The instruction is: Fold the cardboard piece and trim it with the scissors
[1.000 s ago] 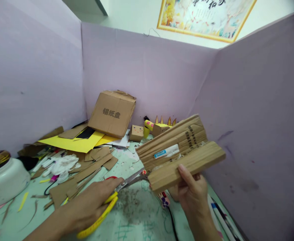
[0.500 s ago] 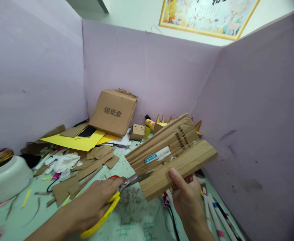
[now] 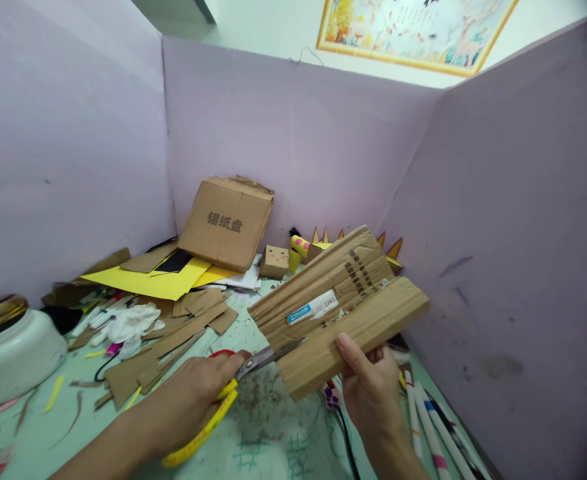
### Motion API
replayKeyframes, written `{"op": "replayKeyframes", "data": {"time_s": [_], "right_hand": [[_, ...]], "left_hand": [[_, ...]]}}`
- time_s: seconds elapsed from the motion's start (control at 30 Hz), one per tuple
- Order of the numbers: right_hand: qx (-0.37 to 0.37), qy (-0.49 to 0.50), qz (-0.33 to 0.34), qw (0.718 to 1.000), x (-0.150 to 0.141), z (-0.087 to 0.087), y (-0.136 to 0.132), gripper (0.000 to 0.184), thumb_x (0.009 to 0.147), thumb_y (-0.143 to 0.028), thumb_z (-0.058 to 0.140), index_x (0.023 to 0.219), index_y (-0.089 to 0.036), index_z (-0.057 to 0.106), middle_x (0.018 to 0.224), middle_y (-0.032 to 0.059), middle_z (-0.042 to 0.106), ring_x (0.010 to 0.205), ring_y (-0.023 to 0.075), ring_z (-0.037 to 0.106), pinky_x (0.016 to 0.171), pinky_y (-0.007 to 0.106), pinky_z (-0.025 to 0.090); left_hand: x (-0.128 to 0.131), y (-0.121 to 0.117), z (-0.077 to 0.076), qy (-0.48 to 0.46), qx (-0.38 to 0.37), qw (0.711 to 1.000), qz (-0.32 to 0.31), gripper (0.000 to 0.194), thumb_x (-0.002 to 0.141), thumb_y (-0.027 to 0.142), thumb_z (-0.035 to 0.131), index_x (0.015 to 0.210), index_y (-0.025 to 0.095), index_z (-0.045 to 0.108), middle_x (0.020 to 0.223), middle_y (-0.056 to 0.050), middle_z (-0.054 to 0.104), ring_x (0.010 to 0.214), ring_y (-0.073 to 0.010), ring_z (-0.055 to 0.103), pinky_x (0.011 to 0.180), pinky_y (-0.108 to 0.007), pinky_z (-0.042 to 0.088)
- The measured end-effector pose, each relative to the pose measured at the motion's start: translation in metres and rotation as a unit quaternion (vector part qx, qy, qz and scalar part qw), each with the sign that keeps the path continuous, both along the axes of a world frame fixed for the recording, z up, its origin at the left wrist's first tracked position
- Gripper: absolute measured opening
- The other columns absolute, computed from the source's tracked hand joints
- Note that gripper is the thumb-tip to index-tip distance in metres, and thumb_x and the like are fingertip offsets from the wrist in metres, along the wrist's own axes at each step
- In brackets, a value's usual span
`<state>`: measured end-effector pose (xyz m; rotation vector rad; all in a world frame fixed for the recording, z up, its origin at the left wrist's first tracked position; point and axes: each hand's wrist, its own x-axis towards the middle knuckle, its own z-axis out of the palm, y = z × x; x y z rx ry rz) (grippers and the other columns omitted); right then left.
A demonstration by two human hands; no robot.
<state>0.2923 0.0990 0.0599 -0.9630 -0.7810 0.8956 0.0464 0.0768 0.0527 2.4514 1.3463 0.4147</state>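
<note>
My left hand point(image 3: 201, 393) grips a pair of scissors point(image 3: 253, 364) with yellow and red handles. The blades reach to the left end of a folded piece of brown cardboard point(image 3: 353, 340), one blade lying over its inner face along the fold. A blue and white label point(image 3: 312, 307) and dark printing show on that cardboard. My right hand point(image 3: 371, 387) holds the cardboard up by its lower edge, thumb on the near face and fingers behind it, hidden. Yellow tape-measure-like markings run along the big handle loop.
Cardboard scraps point(image 3: 173, 347), yellow paper point(image 3: 148, 283) and a crumpled white bag point(image 3: 133, 327) cover the left side. A cardboard box point(image 3: 226, 223) leans on the back wall. At left stands a white pot point(image 3: 18, 360); markers point(image 3: 431, 427) lie at right.
The cardboard has shifted very slightly left and tilted a little in my right hand. The scissors stay at its left end, with almost no other movement.
</note>
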Motion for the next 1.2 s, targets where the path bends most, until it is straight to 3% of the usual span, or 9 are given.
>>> {"op": "replayKeyframes", "data": {"time_s": [0.27,0.5,0.67,0.93,1.2], "right_hand": [[0.004,0.008,-0.005,1.0,-0.002,-0.001,0.001,0.056,0.06,-0.035,0.079,0.11,-0.019,0.057,0.089,0.0033,0.071,0.085,0.022,0.065,0.08,0.035,0.05],[-0.003,0.001,-0.008,1.0,-0.001,-0.005,0.001,0.051,0.06,-0.032,0.079,0.106,-0.019,0.059,0.086,0.0031,0.072,0.085,0.0232,0.067,0.078,0.036,0.051],[-0.008,-0.006,0.049,0.999,-0.011,-0.014,-0.005,0.052,0.055,-0.033,0.082,0.1,-0.018,0.061,0.089,0.0059,0.073,0.085,0.0266,0.068,0.076,0.039,0.054],[-0.009,-0.004,0.051,0.999,-0.015,-0.023,-0.007,0.047,0.057,-0.033,0.08,0.098,-0.019,0.061,0.089,0.0044,0.073,0.086,0.0257,0.068,0.076,0.038,0.054],[-0.015,-0.004,0.045,0.999,-0.015,-0.024,-0.006,0.05,0.056,-0.035,0.081,0.1,-0.018,0.061,0.084,0.0043,0.073,0.084,0.0256,0.067,0.076,0.039,0.053]], "left_hand": [[0.001,0.002,0.003,-0.028,-0.043,0.999,-0.017,0.036,0.086,0.018,0.036,0.118,0.027,0.05,0.094,-0.004,0.069,0.092,-0.0228,0.064,0.085,-0.032,0.047],[0.005,-0.003,0.009,-0.033,-0.041,0.998,-0.03,0.032,0.087,0.024,0.04,0.118,0.027,0.048,0.105,-0.006,0.066,0.098,-0.0237,0.061,0.087,-0.032,0.047],[0.005,-0.007,0.008,-0.01,-0.048,0.999,-0.01,0.038,0.084,0.023,0.041,0.122,0.024,0.045,0.121,-0.009,0.06,0.109,-0.0255,0.055,0.096,-0.036,0.043],[0.01,-0.006,0.005,0.06,-0.011,0.998,0.015,0.028,0.082,0.02,0.039,0.108,0.02,0.05,0.106,-0.011,0.064,0.092,-0.027,0.061,0.08,-0.037,0.047],[0.01,-0.005,-0.002,0.109,0.009,0.994,0.028,0.036,0.081,0.016,0.038,0.115,0.019,0.047,0.104,-0.012,0.067,0.089,-0.0269,0.064,0.076,-0.036,0.048]]}}
